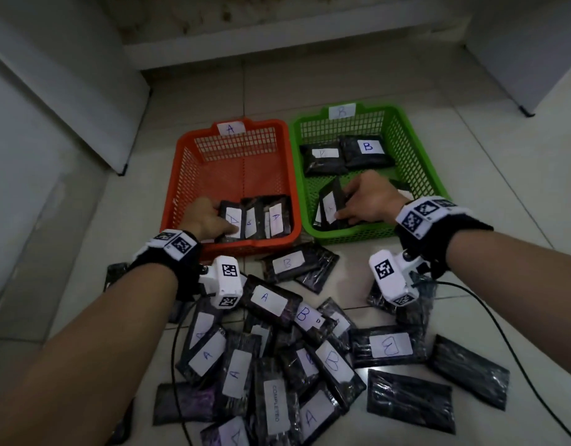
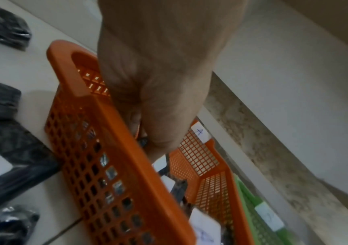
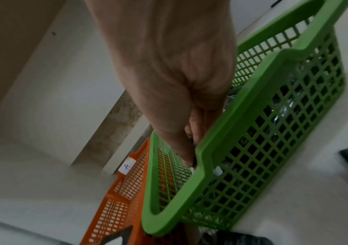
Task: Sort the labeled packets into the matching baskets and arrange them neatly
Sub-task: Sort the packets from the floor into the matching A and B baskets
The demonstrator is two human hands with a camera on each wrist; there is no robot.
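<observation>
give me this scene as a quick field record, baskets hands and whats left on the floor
orange basket: tagged A, A packets upright at its near end
green basket: tagged B, two packets flat at its far end
left hand: inside orange basket, gripping an A packet
right hand: inside green basket, gripping a tilted packet, letter unclear
floor pile: mixed A and B packets, unsorted, overlapping
odd one: packet labeled COMPLETED

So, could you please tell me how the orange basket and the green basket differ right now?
The orange basket is tagged A; the green basket is tagged B. Orange holds packets only at its near end, green at both ends. The left hand reaches into orange, the right hand into green. Both are mesh plastic.
</observation>
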